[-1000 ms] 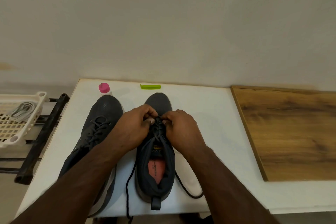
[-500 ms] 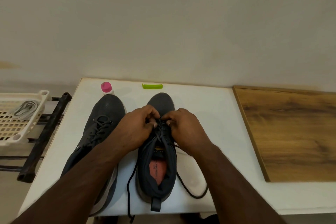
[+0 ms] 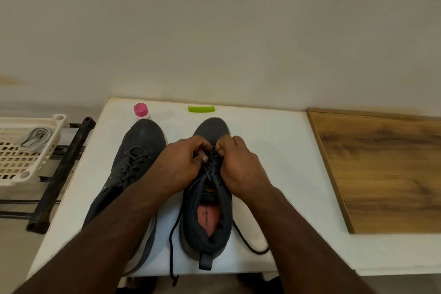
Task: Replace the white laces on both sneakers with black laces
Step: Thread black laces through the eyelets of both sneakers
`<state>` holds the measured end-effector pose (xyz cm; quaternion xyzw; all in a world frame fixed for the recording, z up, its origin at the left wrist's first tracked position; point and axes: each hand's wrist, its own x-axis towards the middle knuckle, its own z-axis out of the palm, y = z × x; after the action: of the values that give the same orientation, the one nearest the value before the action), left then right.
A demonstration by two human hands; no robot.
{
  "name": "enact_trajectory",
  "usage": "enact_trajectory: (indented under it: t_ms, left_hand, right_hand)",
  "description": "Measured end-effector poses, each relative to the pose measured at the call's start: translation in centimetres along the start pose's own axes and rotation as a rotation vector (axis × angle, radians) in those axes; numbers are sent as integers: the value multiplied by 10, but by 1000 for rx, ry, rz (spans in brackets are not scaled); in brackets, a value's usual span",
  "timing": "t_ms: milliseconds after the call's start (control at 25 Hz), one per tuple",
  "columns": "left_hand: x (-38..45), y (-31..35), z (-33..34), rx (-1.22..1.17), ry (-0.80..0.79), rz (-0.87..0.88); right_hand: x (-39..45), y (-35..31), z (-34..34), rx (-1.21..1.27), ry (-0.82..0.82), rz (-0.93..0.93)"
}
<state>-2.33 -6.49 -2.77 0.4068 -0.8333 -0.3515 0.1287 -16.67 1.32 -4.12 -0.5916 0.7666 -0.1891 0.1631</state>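
Observation:
Two dark grey sneakers stand side by side on the white table (image 3: 274,141), toes toward the wall. The left sneaker (image 3: 140,148) carries a black lace through its eyelets. Over the lacing of the right sneaker (image 3: 210,217), my left hand (image 3: 183,167) and my right hand (image 3: 238,167) meet, each pinching the black lace (image 3: 211,169) with curled fingers. Two loose ends of that lace trail down past the heel, one on the left (image 3: 172,241) and one on the right (image 3: 250,246). White laces (image 3: 35,138) lie in a cream basket (image 3: 26,174) to the left of the table.
A bottle with a pink cap (image 3: 141,111) stands behind the left sneaker and a green clip (image 3: 201,109) lies near the wall. A wooden board (image 3: 386,169) covers the table's right side. A black metal rack (image 3: 59,174) holds the basket.
Both hands have shifted slightly toward the toe along the right sneaker's lacing, still pinching the black lace. The sneakers have not moved.

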Motion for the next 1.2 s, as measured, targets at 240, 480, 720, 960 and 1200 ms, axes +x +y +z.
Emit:
enact_trajectory:
  t_ms: [240,480,720,960,1200]
  left_hand:
    - [-2,-1,-1,-22,12,-28]
    - [-2,-2,-2,-27,8,-27]
    - [-1,-1,1,-18,5,-15]
    - [-3,-3,-4,-16,-13,53]
    - [-1,-2,6,84,-27,117]
  right_hand:
    - [5,7,-12,148,-27,62]
    - [5,6,-9,52,3,-3]
    - [1,2,-4,63,0,0]
    - [6,6,-11,181,-1,52]
    - [6,10,-22,288,-72,84]
